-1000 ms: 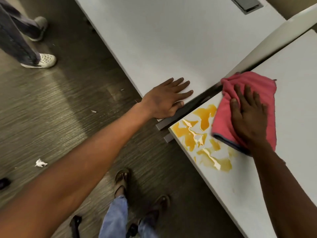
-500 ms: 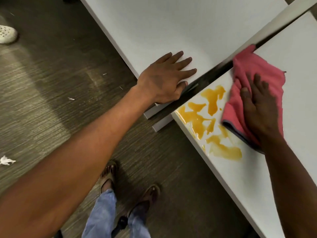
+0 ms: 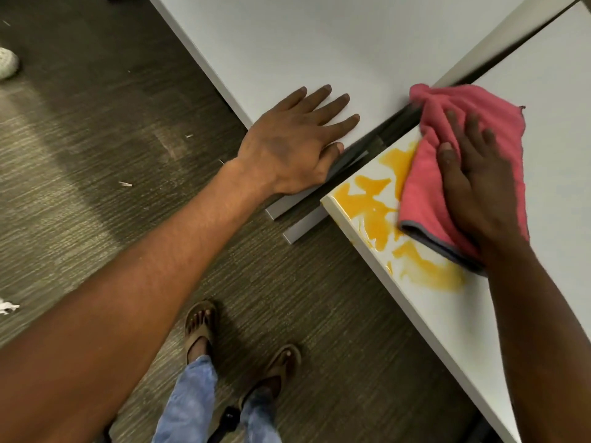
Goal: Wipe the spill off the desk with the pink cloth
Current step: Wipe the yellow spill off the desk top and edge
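The right hand (image 3: 479,187) is lying flat on the pink cloth (image 3: 425,187), its fingers (image 3: 473,129) stretched out straight and released, pressing the cloth down onto the white tabletop (image 3: 559,123) rather than grasping it. The cloth is sitting near the tabletop's front corner, bunched at its far end beside the dark gap between the two surfaces, with a grey-edged hem at its near end. The orange spill (image 3: 367,203) is spreading in glossy patches just left of the cloth and below it, right up to the tabletop's edge; the cloth's left and near edges are touching it, and a fainter smear is showing by the wrist. The left hand (image 3: 287,148) is resting palm down on the neighbouring white tabletop (image 3: 319,43), fingers straight, relaxed and spread, holding nothing, the thumb lying at that surface's edge. Below, the person's sandalled feet (image 3: 201,327) and blue jeans (image 3: 188,401) are standing on a dark carpeted floor (image 3: 80,155) with small white scraps (image 3: 8,306) lying about.
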